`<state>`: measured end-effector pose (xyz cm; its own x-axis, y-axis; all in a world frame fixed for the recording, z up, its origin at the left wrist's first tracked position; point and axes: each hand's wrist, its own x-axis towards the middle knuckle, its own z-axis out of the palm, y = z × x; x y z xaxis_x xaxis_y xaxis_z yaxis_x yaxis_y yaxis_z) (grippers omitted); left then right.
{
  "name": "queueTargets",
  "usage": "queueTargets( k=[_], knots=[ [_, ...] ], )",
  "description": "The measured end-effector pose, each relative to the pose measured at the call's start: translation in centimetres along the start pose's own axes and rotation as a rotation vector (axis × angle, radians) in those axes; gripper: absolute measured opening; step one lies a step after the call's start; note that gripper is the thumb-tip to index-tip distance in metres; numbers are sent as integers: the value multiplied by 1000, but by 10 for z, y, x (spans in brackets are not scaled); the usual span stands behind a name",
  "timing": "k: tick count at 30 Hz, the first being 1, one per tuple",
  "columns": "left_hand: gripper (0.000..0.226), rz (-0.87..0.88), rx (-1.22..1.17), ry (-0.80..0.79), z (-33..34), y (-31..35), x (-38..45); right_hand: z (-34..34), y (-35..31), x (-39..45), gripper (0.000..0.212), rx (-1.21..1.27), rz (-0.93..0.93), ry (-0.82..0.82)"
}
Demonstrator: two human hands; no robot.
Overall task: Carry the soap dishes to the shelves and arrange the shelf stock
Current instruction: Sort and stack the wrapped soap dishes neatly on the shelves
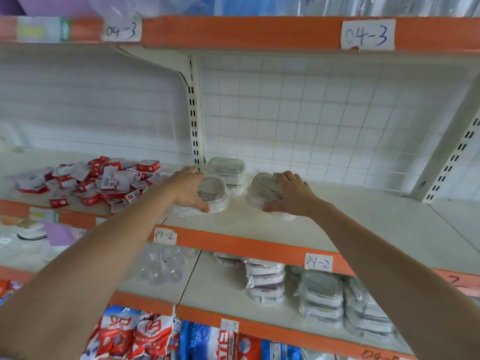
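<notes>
Your left hand grips one soap dish; your right hand grips a second. A stack of dishes sits behind them against the shelf back, long axes left-right.

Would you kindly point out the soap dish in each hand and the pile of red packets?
Left soap dish (pixel 211 191), head view, on its slatted top.
Right soap dish (pixel 263 187), head view, on its slatted top.
Red packets (pixel 104 181), head view, middle of the pile.
</notes>
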<state>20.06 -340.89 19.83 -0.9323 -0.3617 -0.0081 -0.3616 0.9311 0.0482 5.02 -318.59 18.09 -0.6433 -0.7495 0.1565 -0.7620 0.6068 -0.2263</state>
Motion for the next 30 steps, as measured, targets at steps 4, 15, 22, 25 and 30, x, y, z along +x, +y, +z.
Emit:
queueTargets(
  k=[4,15,22,25,30],
  knots=[
    [102,-15,-23,90,-18,-35,21,0,-15,49,91,20,-3,35],
    [98,7,-43,-34,-30,-96,68,13,-60,167,89,-38,-43,10],
    [102,-18,-49,-4,-34,-115,74,26,-68,199,88,-85,-87,-42],
    [103,-50,-45,39,-39,-121,75,31,-70,207,90,-104,-117,-106],
    [102,-50,-80,64,-40,-116,77,37,-66,210,91,-136,-158,-127]
  ],
)
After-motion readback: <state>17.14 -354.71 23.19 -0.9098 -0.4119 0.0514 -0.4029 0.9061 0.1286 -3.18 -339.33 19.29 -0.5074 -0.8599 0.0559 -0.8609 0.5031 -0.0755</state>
